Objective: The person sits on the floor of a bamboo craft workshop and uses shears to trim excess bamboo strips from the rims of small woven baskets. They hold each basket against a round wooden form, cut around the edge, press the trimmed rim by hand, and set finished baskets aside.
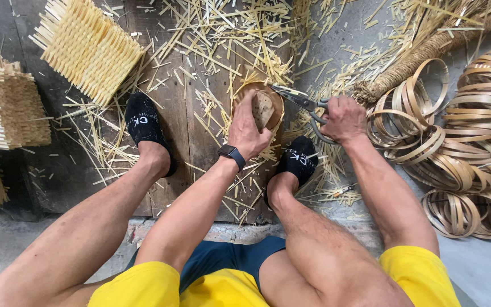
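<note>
Between the feet, hands [247,128] [343,118] on round woven piece [263,107] and scissors [298,100].

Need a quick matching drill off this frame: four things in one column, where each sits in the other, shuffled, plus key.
1. scissors
2. round woven piece
3. woven mat
4. bamboo hoops

A. floor, top left
B. piled at far right
C. in the right hand
D. under the left hand

Pairs: 1-C, 2-D, 3-A, 4-B
</note>
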A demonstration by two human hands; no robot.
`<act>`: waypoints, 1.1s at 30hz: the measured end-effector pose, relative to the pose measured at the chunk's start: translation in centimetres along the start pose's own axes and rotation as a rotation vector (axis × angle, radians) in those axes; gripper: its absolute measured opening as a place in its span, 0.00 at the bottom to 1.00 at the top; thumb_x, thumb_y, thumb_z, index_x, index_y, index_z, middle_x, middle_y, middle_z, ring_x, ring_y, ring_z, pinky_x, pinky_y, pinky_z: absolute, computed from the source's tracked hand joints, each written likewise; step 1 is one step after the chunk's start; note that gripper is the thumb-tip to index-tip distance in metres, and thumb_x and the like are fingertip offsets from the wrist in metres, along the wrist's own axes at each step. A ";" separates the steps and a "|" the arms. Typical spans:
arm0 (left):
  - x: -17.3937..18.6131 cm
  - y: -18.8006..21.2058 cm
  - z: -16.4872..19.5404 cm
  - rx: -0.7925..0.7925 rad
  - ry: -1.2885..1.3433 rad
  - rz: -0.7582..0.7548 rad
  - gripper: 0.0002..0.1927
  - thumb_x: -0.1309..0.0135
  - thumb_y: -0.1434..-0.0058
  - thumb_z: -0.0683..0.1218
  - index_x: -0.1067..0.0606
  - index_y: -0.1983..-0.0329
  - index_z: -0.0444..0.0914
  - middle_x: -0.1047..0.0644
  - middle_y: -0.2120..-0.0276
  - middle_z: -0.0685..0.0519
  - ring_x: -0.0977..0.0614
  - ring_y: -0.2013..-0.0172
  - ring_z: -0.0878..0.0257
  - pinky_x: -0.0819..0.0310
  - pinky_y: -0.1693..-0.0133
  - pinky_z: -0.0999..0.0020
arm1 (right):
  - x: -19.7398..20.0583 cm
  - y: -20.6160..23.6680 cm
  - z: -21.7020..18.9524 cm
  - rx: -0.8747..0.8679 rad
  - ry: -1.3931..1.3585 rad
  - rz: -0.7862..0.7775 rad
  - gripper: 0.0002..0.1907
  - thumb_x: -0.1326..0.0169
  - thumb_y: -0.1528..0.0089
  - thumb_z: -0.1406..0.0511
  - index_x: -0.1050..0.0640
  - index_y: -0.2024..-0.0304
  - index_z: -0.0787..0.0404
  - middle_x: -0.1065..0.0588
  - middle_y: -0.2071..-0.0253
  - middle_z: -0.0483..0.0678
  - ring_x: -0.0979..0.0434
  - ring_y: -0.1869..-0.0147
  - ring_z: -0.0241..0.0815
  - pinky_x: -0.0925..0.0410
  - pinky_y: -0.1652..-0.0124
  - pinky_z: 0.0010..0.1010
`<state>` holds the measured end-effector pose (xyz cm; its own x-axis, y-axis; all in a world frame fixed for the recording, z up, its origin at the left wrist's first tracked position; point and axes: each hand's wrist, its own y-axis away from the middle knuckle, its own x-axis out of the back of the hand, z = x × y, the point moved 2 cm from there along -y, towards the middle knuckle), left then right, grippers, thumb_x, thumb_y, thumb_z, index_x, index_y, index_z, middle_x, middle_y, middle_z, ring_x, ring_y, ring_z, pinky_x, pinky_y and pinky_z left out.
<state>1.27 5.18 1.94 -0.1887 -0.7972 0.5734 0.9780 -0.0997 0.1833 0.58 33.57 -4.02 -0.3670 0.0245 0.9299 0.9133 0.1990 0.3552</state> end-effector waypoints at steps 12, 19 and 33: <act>2.6 -1.0 0.3 -0.210 -0.176 -0.156 0.42 0.47 0.58 0.29 0.31 0.36 0.42 0.28 0.43 0.43 0.30 0.40 0.43 0.34 0.36 0.54 | -0.8 -0.7 0.2 0.054 0.061 0.087 0.09 0.45 0.39 0.62 0.28 0.63 0.59 0.33 0.68 0.48 0.32 0.66 0.40 0.35 0.65 0.35; 2.6 -1.9 0.8 -0.266 -0.216 -0.279 0.39 0.46 0.57 0.28 0.27 0.39 0.43 0.26 0.45 0.47 0.30 0.40 0.45 0.34 0.35 0.54 | -1.4 -1.3 -1.3 0.153 0.101 0.376 0.18 0.39 0.54 0.56 0.27 0.69 0.61 0.31 0.71 0.49 0.30 0.68 0.42 0.32 0.67 0.34; 4.2 -3.6 0.4 -0.348 -0.263 -0.501 0.32 0.30 0.58 0.38 0.21 0.46 0.46 0.33 0.38 0.43 0.36 0.38 0.41 0.36 0.37 0.50 | -0.2 -2.5 -2.1 0.190 0.120 0.327 0.22 0.38 0.46 0.50 0.28 0.74 0.59 0.31 0.76 0.48 0.32 0.74 0.40 0.34 0.73 0.33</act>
<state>-3.11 2.44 4.03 -0.6006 -0.4364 0.6699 0.7292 -0.6426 0.2351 -1.25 31.06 -4.89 -0.0285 0.0040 0.9996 0.9256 0.3777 0.0249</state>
